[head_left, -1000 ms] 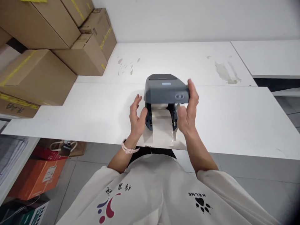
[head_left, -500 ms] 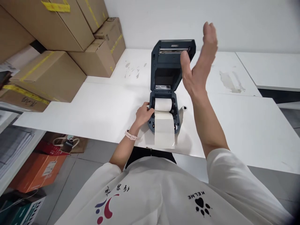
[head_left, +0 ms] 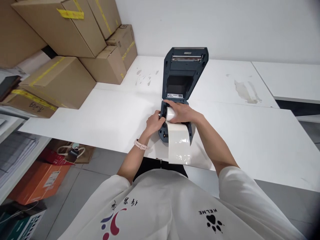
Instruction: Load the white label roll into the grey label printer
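Observation:
A dark grey label printer [head_left: 184,71] stands on the white table [head_left: 112,116] with its lid swung up and back. A white label roll [head_left: 170,113] lies in its bay, and a strip of label paper [head_left: 178,144] hangs out over the table's front edge. My right hand [head_left: 181,112] rests on top of the roll, fingers curled over it. My left hand [head_left: 155,122] grips the left side of the printer's base, beside the roll's end.
Stacked cardboard boxes [head_left: 65,53] with yellow tape fill the table's left back corner. A second white table [head_left: 287,80] adjoins at the right. Under the table at left sit an orange box [head_left: 37,181] and a brown paper bag [head_left: 72,154].
The printer lid went from nearly shut to fully raised. My right hand let go of the lid and came down onto the label roll. My left hand moved onto the printer's left side.

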Demonstrator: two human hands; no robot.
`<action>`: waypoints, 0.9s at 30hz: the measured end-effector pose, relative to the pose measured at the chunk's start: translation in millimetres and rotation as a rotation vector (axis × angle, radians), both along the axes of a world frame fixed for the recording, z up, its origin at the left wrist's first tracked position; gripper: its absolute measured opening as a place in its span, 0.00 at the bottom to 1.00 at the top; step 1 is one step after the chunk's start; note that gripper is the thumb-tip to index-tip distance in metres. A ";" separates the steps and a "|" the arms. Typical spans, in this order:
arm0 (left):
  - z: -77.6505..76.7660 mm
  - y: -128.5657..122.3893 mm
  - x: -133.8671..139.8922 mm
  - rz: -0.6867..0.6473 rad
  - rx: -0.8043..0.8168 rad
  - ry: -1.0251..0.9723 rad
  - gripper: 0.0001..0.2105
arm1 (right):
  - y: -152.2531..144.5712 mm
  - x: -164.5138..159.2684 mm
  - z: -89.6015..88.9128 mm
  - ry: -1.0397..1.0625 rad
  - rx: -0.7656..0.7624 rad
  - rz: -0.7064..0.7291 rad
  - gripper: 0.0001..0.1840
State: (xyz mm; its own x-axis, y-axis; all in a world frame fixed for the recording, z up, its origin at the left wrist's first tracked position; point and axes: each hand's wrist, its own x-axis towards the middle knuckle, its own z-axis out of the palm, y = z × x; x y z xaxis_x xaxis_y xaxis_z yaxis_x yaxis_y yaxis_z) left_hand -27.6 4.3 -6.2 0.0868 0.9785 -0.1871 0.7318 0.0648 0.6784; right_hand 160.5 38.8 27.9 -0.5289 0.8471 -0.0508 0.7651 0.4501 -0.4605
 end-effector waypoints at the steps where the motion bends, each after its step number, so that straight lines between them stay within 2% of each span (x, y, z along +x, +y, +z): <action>1: -0.7 -0.1 -0.6 -0.003 0.001 -0.018 0.19 | -3.0 8.7 6.8 0.111 -0.035 0.041 0.57; 3: -2.1 -0.4 -1.7 -0.012 0.006 -0.048 0.20 | -11.9 31.7 21.8 0.341 -0.062 0.094 0.56; 5: -3.4 -0.8 -2.5 -0.017 0.007 -0.069 0.20 | -21.8 59.5 33.8 0.536 -0.037 0.071 0.54; 8: -4.8 -1.1 -3.0 -0.015 0.002 -0.103 0.21 | -32.2 104.0 39.1 0.791 0.022 -0.075 0.56; 11: -5.6 -0.7 -2.8 -0.006 -0.022 -0.127 0.20 | -34.3 148.0 31.3 0.922 0.106 -0.255 0.60; 13: -5.9 -0.2 -2.5 -0.001 -0.031 -0.133 0.20 | -31.5 174.3 22.9 0.855 0.109 -0.369 0.60; 17: -5.5 0.1 -1.8 0.010 -0.043 -0.149 0.20 | -19.0 204.2 -0.3 0.488 -0.031 -0.573 0.53; 19: -4.8 -0.2 -1.4 0.021 -0.050 -0.163 0.20 | -10.6 205.2 -16.0 0.391 -0.087 -0.583 0.51; 22: -4.0 -0.8 -0.9 0.035 -0.044 -0.180 0.20 | -1.0 197.4 -32.8 0.388 -0.134 -0.545 0.52; 24: -4.0 -1.1 -0.9 0.037 -0.040 -0.190 0.19 | -1.1 190.9 -29.6 0.367 -0.127 -0.501 0.52; 27: -5.2 -1.4 -1.6 0.030 -0.042 -0.212 0.19 | -13.1 179.3 -1.7 0.293 -0.019 -0.423 0.44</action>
